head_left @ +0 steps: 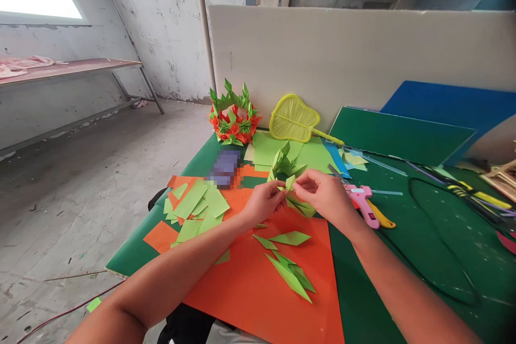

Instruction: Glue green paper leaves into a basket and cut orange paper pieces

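Note:
Both of my hands meet over a large orange sheet [258,290]. My left hand [264,201] pinches the near-left side of a small folded green paper [290,183]. From the right, my right hand [322,191] grips the same piece between thumb and fingertips. Just behind them stands a green folded-paper ring with pointed tips [282,158]; whether the held piece joins it, I cannot tell. Closer to me lie several pointed green paper pieces [290,274]. Left of my left hand is a loose pile of green and orange paper rectangles [197,204].
A finished-looking orange and green paper crown [234,121] and a yellow leaf-shaped fan [294,118] stand at the back. A pink glue gun [365,204] lies right, near a black cord [439,258]. The green tabletop [133,250] ends on the left.

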The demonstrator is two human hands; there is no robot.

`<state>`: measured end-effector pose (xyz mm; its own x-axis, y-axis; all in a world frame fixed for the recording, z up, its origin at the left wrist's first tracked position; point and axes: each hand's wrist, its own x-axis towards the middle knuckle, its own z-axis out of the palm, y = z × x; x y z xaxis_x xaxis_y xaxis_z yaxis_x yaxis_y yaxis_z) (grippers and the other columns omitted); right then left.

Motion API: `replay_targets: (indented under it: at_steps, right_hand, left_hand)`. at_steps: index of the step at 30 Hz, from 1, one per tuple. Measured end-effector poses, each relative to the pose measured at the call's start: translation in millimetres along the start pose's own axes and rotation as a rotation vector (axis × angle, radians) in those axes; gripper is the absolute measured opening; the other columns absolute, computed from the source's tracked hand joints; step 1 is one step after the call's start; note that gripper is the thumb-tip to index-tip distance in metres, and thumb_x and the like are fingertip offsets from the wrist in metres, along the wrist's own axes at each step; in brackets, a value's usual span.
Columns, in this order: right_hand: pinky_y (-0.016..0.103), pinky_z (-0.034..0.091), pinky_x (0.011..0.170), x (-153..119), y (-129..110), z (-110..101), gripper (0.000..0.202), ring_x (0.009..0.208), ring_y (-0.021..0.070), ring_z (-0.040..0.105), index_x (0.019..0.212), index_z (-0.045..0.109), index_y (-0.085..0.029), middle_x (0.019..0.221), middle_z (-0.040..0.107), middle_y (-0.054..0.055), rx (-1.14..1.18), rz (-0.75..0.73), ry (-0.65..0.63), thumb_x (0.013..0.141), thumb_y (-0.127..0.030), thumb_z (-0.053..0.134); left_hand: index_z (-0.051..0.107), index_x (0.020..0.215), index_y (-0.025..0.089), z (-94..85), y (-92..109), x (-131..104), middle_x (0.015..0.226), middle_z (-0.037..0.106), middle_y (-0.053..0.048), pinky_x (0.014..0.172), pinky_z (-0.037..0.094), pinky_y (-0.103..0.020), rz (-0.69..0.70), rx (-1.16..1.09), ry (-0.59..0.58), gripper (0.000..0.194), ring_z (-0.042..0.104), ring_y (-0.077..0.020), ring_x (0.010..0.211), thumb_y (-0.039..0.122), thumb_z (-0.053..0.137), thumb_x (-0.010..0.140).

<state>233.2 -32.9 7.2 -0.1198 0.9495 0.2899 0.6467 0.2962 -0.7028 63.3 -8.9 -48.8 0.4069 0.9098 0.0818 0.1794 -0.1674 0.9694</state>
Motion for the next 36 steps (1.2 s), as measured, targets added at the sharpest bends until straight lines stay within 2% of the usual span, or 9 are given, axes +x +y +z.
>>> replay_targets:
  at_steps: [22,30,36]
  right_hand:
    - [0.026,0.05,0.06,0.5,3.4,1.2,0.013,0.064,0.0156,0.064,0.073,0.057,-0.021,0.069,0.067,0.0,0.055,-0.01,-0.049,0.079,-0.032,0.06]
    - [0.026,0.05,0.061,2.3,8.3,0.0,0.015,0.064,0.0152,0.063,0.073,0.058,-0.02,0.07,0.066,0.0,0.087,0.001,-0.045,0.079,-0.034,0.061]
    - [0.026,0.05,0.061,1.8,6.4,0.2,0.014,0.065,0.0154,0.063,0.073,0.058,-0.02,0.071,0.066,0.0,0.093,0.002,-0.056,0.078,-0.033,0.061]
  left_hand:
    - [0.051,0.085,0.018,-0.2,-0.1,0.7,0.06,0.059,0.003,0.043,0.038,-0.018,-0.02,-0.039,-0.014,0.029,0.049,-0.0078,0.046,0.047,0.051,0.084]
    - [0.056,0.092,0.017,-4.1,2.5,-2.0,0.064,0.064,0.001,0.048,0.039,-0.018,0.036,0.121,-0.009,0.023,0.052,-0.0084,0.049,0.038,0.05,0.085]
    - [0.057,0.084,0.017,-4.8,5.7,-2.9,0.065,0.064,0.001,0.048,0.039,-0.018,0.062,0.194,-0.002,0.018,0.052,-0.0077,0.05,0.032,0.048,0.085]
